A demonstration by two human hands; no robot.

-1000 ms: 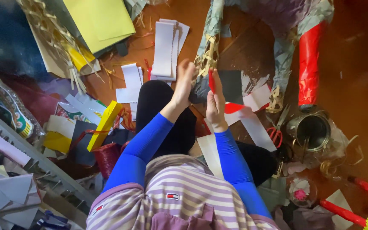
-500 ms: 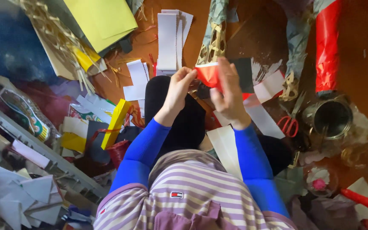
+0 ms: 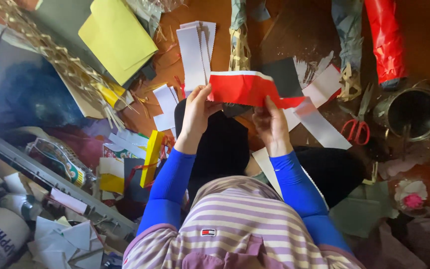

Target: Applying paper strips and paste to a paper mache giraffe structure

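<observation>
I hold a red paper strip [image 3: 247,88] with a white upper edge flat in front of me, over my black-trousered lap. My left hand [image 3: 195,112] pinches its left end with fingers and thumb. My right hand [image 3: 272,124] grips it from below near the middle, thumb on the red face. The strip's right end hangs free over a dark grey card [image 3: 284,74]. Both arms wear blue sleeves under a purple and white striped top.
White paper strips [image 3: 195,45] lie ahead on the brown floor, more [image 3: 319,124] to the right. Red-handled scissors [image 3: 357,124] lie beside a metal tin [image 3: 414,114]. Yellow paper sheets [image 3: 118,35] sit upper left, a red wrapped tube [image 3: 386,40] upper right. Paper scraps clutter the left.
The red strip was edge-on between my hands; both hands have turned and spread it out, so its full red face now shows. The view has shifted slightly.
</observation>
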